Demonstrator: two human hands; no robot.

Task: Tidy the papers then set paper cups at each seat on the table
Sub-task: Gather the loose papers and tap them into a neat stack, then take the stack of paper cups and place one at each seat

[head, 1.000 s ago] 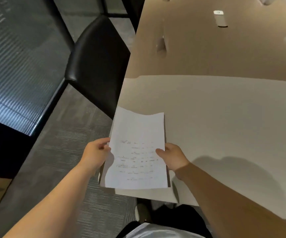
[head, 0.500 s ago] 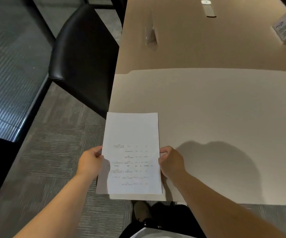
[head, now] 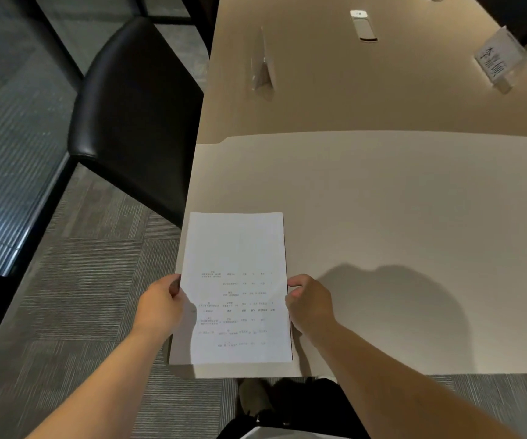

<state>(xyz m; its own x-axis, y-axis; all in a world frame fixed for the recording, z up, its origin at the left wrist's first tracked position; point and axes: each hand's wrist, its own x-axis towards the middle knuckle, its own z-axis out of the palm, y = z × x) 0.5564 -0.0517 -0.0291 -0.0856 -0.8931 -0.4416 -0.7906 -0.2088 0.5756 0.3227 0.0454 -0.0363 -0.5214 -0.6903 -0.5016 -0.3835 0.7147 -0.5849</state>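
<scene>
Nearest, at the bottom edge, the person's dark trousers (head: 303, 410) and a shoe (head: 252, 396) showed over the grey carpet (head: 75, 312), and both bare forearms reached forward from the lower corners. Just beyond them the papers (head: 238, 280) lay flat at the near left corner of the table (head: 414, 217), a thin stack with its printed lines upside down to the camera and its long sides running away from the person. The left hand (head: 160, 307) gripped the stack's left edge, thumb over the top sheet and fingers curled out of sight beneath, at the place where the table's left edge ran under the paper. The right hand (head: 308, 304) stood against the right edge with its fingers curled toward the sheets; it touched the edge, though whether it pinched the stack or only pressed against it could not be told. A soft shadow (head: 388, 312) of the person fell on the pale tabletop to the right of that hand. Farther off on the left, a black chair (head: 135, 115) stood beside the table, close against its side. Beyond the line where the pale surface gave way to a tan one, a clear stand (head: 263, 66) stood upright, seen edge-on. Farther still lay a small white device (head: 363, 25), and near the right edge a name card (head: 498, 58) with dark characters was tilted in its holder.
</scene>
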